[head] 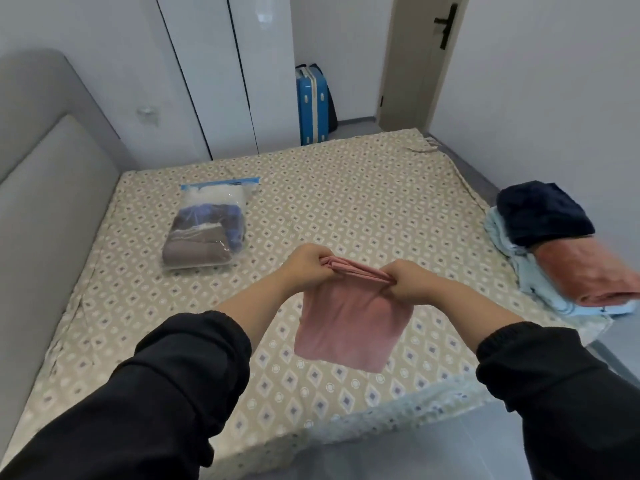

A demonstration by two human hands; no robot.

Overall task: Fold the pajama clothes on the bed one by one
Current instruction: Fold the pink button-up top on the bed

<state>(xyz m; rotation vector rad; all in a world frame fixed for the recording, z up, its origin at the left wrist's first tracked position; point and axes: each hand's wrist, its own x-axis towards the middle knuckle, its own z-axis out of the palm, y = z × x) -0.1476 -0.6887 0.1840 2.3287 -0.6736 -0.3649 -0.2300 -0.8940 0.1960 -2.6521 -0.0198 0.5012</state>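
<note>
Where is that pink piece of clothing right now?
In the head view the pink garment hangs at centre, over the near part of the bed, its bunched top edge gripped by the left hand and the right hand.

Patterned bed (346,188), bagged clothes (204,230), folded stack (561,251)

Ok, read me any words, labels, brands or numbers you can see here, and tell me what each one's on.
No text here can be read.
Bag: a dark mark on its blue seal strip, too blurred to read.
Suitcase: no label or brand shows.
Pink garment: plain, no print shows.
Clothes stack: tiny dark specks on the light blue piece, too small to read.
</note>
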